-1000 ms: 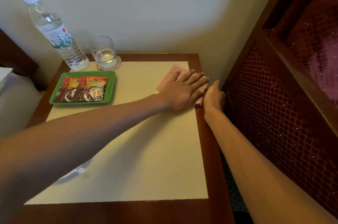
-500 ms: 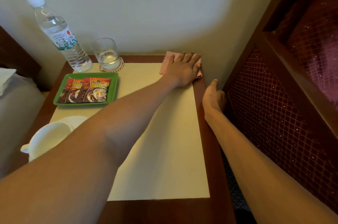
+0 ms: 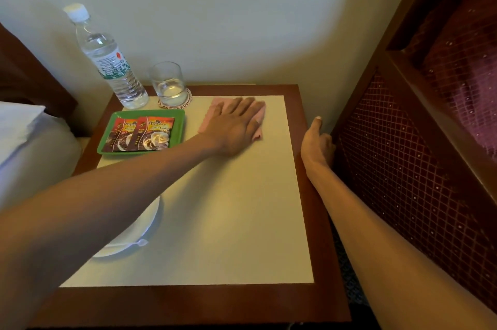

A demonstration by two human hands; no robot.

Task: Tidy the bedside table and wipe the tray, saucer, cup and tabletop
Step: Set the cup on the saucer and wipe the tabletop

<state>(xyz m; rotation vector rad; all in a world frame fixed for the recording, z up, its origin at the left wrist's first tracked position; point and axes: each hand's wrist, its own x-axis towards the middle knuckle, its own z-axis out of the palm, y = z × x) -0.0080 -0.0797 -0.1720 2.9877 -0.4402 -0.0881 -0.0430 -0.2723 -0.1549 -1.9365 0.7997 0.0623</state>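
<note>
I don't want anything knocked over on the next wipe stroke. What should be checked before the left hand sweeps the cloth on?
1. Left hand flat on the pink cloth: ok.
2. Cloth lies on the tabletop: ok.
3. Glass apart from the cloth: ok, a gap shows.
4. Green tray apart from the cloth: ok, narrow gap.
5. Right hand rests on the table's right edge: ok.
6. Saucer clear of the left forearm: cannot tell, the arm covers it.
</note>
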